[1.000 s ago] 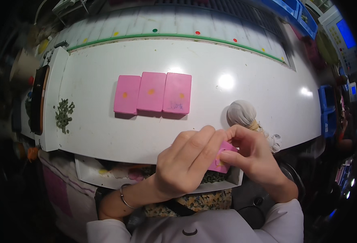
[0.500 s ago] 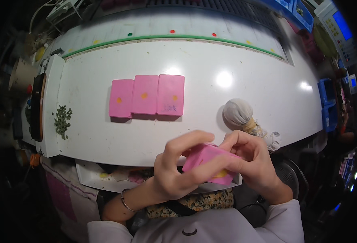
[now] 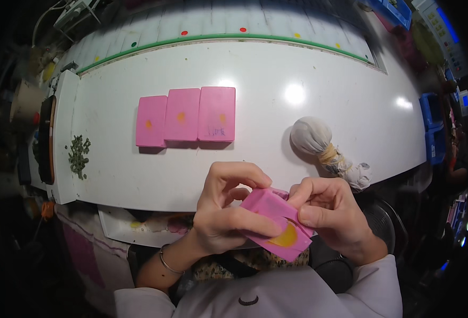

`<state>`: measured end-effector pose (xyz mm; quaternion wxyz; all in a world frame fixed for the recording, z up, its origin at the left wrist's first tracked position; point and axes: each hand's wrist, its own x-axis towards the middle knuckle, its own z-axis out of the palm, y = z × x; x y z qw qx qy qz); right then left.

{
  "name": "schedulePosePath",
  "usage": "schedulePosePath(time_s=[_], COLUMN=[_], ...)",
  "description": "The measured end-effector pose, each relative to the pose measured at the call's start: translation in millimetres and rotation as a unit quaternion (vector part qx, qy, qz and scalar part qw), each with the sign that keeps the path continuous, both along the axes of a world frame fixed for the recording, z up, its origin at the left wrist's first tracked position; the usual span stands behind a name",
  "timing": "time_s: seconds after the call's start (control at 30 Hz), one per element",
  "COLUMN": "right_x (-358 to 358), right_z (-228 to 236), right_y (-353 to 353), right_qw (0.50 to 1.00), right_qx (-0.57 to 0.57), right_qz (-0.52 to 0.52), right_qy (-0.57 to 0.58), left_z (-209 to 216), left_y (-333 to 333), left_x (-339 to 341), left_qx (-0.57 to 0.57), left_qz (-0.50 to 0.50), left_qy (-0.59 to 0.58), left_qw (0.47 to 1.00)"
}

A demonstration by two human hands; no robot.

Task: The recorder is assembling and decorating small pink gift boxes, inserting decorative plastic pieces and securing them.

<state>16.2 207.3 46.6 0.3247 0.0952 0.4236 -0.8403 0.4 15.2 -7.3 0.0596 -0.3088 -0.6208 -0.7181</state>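
Between both hands, above the table's near edge, a pink rubber mould is held tilted, bent apart along a slit. A yellow patch shows on its face near the slit. My left hand grips the mould from the left, thumb across its face and fingers over the far edge. From the right, my right hand pinches a corner of it between thumb and fingers; anything within that pinch is hidden. Farther off, three similar pink blocks lie side by side on the white table, each with a yellow spot.
A white cloth pouch tied with tan bands lies on the table at right. Small green bits are heaped at left. Behind a green strip runs a pale slatted belt. An open drawer sits below the near edge.
The mould has turned and bent wider apart, so more of its yellow patch shows. My right hand has shifted slightly right. Coloured dots on the belt have moved, and the view has shifted a little.
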Motion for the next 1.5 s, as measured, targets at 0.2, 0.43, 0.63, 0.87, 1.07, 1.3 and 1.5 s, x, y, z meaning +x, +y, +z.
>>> schedulePosePath(time_s=[0.2,0.43,0.63,0.87,1.07,1.3,1.5], right_x=[-8.5,-11.6,6.1,16.6,21.4,15.3,13.4], right_z=[6.8,3.8,-11.7,-18.3,-29.1,-11.8,-10.0], right_y=[2.4,14.7,12.2,5.9,4.6,3.3,0.9], right_qw=[0.978,0.949,0.982,0.999,0.997,0.984,0.994], right_qx=[0.191,0.229,0.103,0.004,-0.053,0.160,0.089], right_qz=[0.063,0.217,0.157,0.050,0.032,0.067,0.057], right_qy=[0.053,0.000,0.019,0.004,-0.049,0.037,-0.031], left_z=[-7.2,5.5,3.1,-4.9,-13.7,-6.6,0.0], left_y=[4.7,4.7,-1.1,3.1,4.7,2.2,7.2], left_x=[11.6,10.6,12.2,8.6,12.7,12.4,9.5], left_qx=[-0.130,-0.283,-0.257,-0.214,-0.193,-0.278,-0.146], left_qz=[0.087,0.179,0.126,0.147,0.154,0.119,0.056], left_qy=[0.044,0.297,0.337,0.323,0.299,0.281,0.197], left_qw=[0.987,0.894,0.897,0.910,0.922,0.911,0.968])
